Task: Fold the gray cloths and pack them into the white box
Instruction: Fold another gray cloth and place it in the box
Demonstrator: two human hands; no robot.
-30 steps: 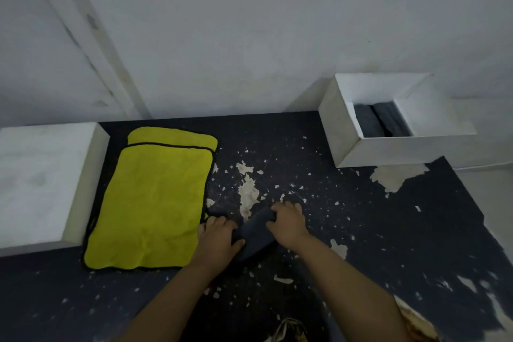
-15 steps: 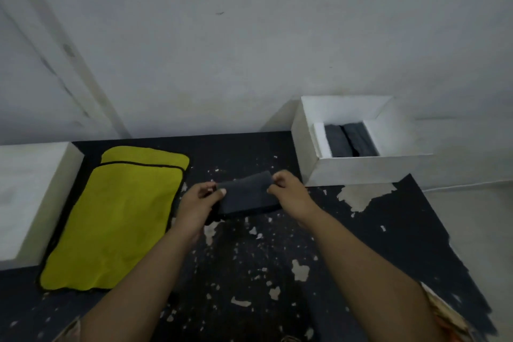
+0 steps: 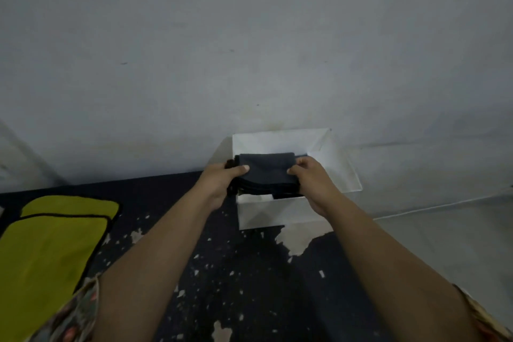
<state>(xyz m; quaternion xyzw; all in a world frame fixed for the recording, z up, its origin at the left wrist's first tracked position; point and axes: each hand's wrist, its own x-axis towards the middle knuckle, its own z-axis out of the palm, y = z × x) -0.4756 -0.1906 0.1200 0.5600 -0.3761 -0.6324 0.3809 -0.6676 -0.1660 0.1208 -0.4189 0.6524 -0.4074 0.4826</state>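
A second ago on the dark floor, the folded gray cloth (image 3: 267, 170) now hangs over the white box (image 3: 277, 212) at frame centre, pinched by left hand (image 3: 222, 179) and right hand (image 3: 311, 178), ready to drop in.

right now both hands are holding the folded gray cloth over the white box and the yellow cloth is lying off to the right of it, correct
Not quite. In the head view the yellow cloth lies to the left of the white box, not the right. The rest holds: the left hand and the right hand each grip an end of the folded gray cloth over the box.
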